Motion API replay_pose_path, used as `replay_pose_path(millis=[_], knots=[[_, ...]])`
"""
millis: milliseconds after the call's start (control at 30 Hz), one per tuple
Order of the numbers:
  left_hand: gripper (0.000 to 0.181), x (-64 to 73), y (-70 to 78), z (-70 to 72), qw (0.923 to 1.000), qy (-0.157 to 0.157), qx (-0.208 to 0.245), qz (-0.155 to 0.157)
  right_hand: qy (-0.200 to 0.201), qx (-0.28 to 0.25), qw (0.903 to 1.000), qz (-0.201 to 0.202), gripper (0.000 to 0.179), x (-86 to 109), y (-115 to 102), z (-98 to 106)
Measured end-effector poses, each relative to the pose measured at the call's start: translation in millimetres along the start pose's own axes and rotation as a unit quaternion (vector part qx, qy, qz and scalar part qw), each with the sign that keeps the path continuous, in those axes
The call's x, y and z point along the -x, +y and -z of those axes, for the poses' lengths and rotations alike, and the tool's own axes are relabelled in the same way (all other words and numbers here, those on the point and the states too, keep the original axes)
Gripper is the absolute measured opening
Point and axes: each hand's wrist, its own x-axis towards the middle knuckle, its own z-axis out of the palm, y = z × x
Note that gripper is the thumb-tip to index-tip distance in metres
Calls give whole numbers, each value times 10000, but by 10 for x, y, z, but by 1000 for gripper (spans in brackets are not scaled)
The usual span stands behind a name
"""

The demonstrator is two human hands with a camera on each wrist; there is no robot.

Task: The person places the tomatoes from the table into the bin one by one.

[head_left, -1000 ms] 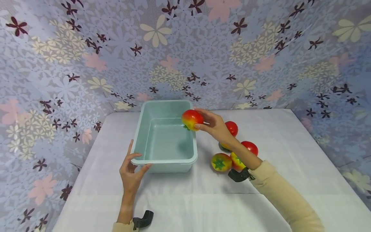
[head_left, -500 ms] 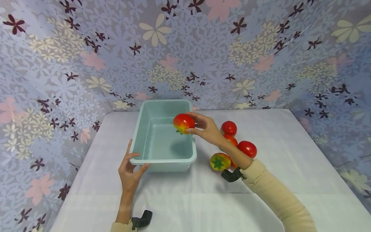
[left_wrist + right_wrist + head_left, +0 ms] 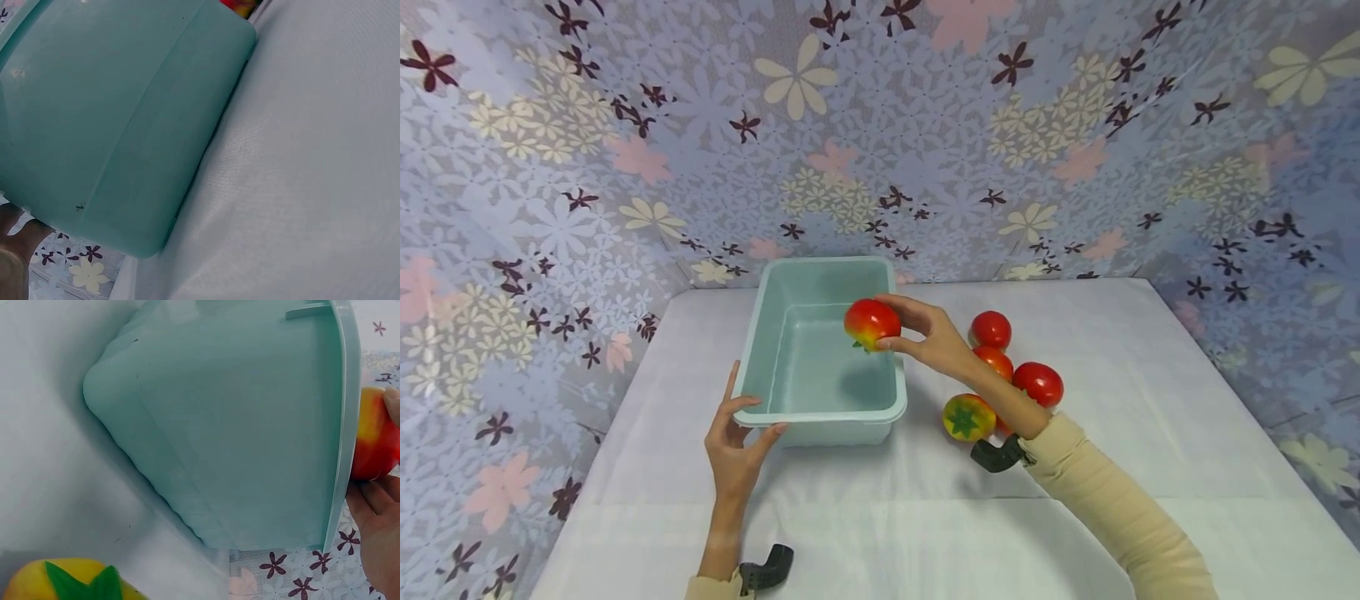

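Note:
My right hand (image 3: 934, 335) holds a red and yellow tomato (image 3: 872, 322), thumb in front and fingers behind, over the right part of a pale green plastic tub (image 3: 827, 417). The tomato's green leafy end points down. In the right wrist view the tomato (image 3: 375, 434) shows past the tub's rim (image 3: 347, 425), between thumb and fingers. At the tub's front left corner, my left hand (image 3: 736, 454) grips the rim, fingers over the edge and thumb along the front. The left wrist view is mostly filled by the tub's outer wall (image 3: 125, 112).
Right of the tub several more tomatoes lie grouped on the white cloth (image 3: 910, 533): one red at the back (image 3: 991, 331), another red at right (image 3: 1038, 384), and a yellow-green tomato (image 3: 969, 417) in front. My right forearm partly covers the group. A flowered curtain (image 3: 880, 150) stands behind.
My right hand has carried the tomato leftward and slightly toward me, from the tub's right rim to over its inside. The left hand keeps its grip on the corner.

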Motion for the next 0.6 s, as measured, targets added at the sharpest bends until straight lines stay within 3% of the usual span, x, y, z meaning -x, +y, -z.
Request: replay_pose_path(millis=[333,600], knots=[[48,16,13,46,10000,-12,25,29,-94,-353,9993,23,63,2,30,-54],[46,2,-2,12,9998,-83,195,62,1,-299,9995,73,62,42,58,-10]])
